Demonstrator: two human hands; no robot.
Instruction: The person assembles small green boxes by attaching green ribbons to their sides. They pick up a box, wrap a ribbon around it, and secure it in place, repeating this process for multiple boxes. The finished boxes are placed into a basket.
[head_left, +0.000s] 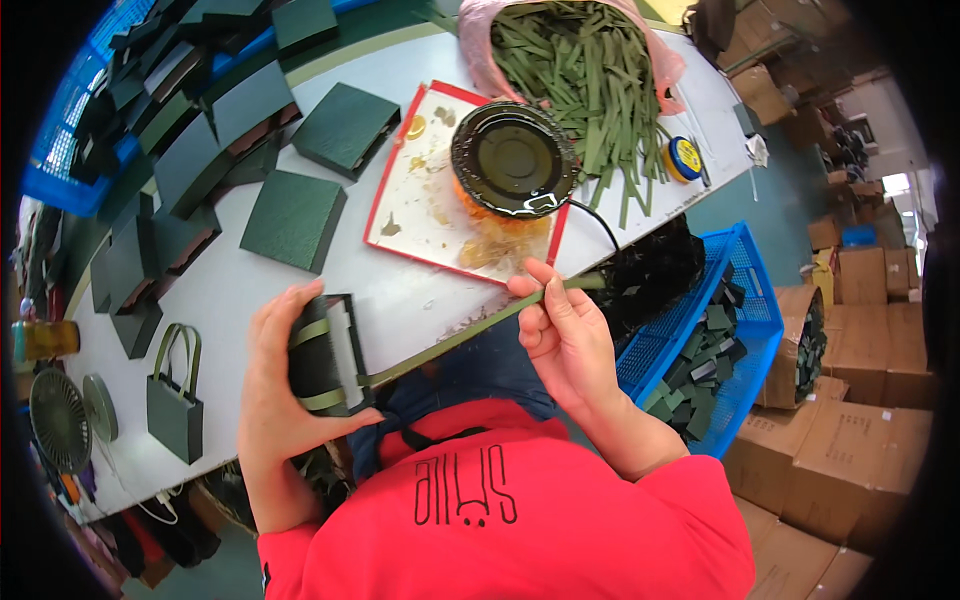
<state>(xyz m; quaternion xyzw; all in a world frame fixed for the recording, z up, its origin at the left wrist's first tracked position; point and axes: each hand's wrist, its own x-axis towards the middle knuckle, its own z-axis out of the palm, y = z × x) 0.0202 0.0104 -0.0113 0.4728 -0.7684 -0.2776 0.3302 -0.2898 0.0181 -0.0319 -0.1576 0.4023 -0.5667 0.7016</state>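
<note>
My left hand point(268, 375) grips a small dark green paper bag point(340, 350), fingers on the far side and thumb on the near side. Light green bands cross the bag, and a pale strip shows on its right side. To the right, just off the table's front edge, my right hand point(572, 340) is closed in a pinch on a thin green strip point(585, 283). Whether that strip joins the bag cannot be made out. Beyond the hands, a round black glue pot point(515, 160) with shiny liquid stands on a stained, red-rimmed white board point(400, 215).
Dark green boxes point(293, 220) lie across the table's left side. A finished-looking bag with handles point(175, 415) stands near a fan point(60, 420). A pink bag point(480, 50) spills green strips point(590, 90) beside a yellow-and-blue tin point(685, 158). A blue crate point(750, 330) stands right, before cartons point(830, 450).
</note>
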